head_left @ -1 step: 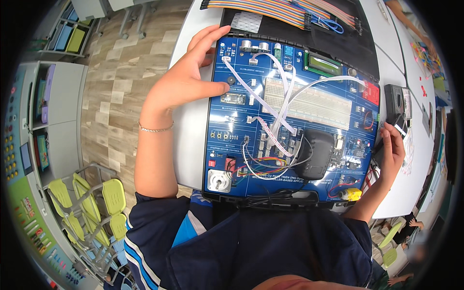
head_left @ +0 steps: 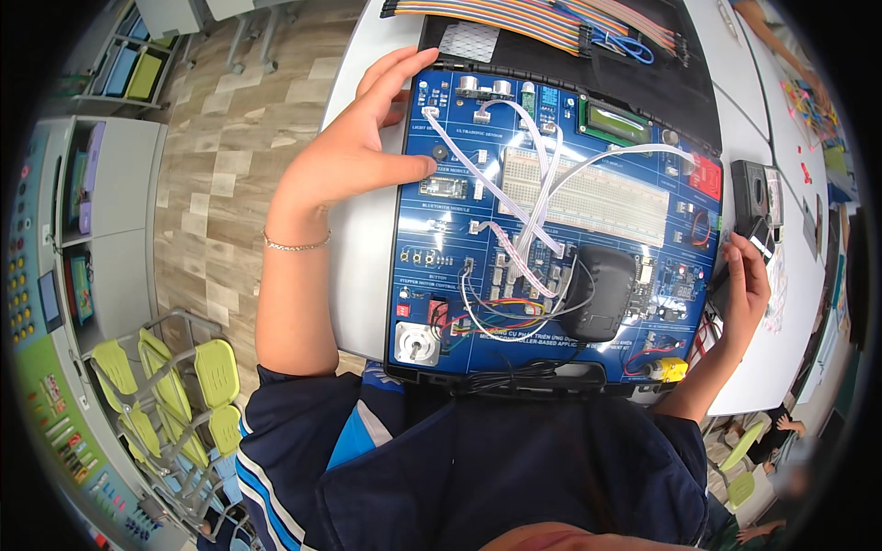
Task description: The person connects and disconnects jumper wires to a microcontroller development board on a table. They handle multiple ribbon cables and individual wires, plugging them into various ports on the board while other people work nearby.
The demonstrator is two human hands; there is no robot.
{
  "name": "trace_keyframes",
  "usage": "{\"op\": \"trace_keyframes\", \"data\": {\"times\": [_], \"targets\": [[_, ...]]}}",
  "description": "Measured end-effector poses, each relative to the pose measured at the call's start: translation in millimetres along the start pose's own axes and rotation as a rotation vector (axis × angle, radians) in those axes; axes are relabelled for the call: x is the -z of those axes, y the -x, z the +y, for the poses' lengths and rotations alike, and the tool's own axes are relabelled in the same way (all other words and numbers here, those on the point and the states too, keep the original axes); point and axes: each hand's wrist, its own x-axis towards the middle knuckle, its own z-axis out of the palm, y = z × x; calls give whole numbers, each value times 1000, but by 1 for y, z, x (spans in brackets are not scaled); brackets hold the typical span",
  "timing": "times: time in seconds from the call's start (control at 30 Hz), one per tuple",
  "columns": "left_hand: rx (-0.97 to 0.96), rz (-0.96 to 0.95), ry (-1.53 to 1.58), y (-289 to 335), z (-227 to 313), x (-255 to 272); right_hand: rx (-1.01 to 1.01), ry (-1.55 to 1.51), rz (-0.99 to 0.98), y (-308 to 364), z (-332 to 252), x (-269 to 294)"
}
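In front of me lies an open black case with a blue electronics training board [head_left: 441, 197]. It carries a white breadboard [head_left: 588, 197], a green display module [head_left: 614, 122], small circuit modules and white ribbon cables [head_left: 542, 216] crossing the middle. My left hand [head_left: 354, 142] spreads at the board's left edge, thumb tip on the board near a round black buzzer [head_left: 439, 152], fingers reaching to the far left corner. At the right edge, my right hand [head_left: 746, 289] has its fingers bent and close together; what they hold is hidden. A black rounded device [head_left: 599, 292] rests on the board's near part.
Rainbow jumper wires [head_left: 487, 25] and a blue cable [head_left: 625, 46] lie in the case's lid. Right of the case, on the white table [head_left: 749, 367], sits a black device [head_left: 751, 188]. Green chairs [head_left: 165, 386] and cabinets [head_left: 115, 184] stand to the left.
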Motion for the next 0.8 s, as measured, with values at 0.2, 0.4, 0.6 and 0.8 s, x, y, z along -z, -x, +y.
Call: {"op": "trace_keyframes", "data": {"times": [0.2,0.4,0.6,0.8], "targets": [[-29,-11,33,-5,-4,3,16,-1,0,-3,2,-2],[-36,-18,30,-5,-4,4,20,1,-2,-3,2,-1],[-35,-39,-7,-8,-7,8,21,26,-2,-3,2,2],[-1,19,-10,-7,4,-1,44,14,19,-3,-5,-3]]}}
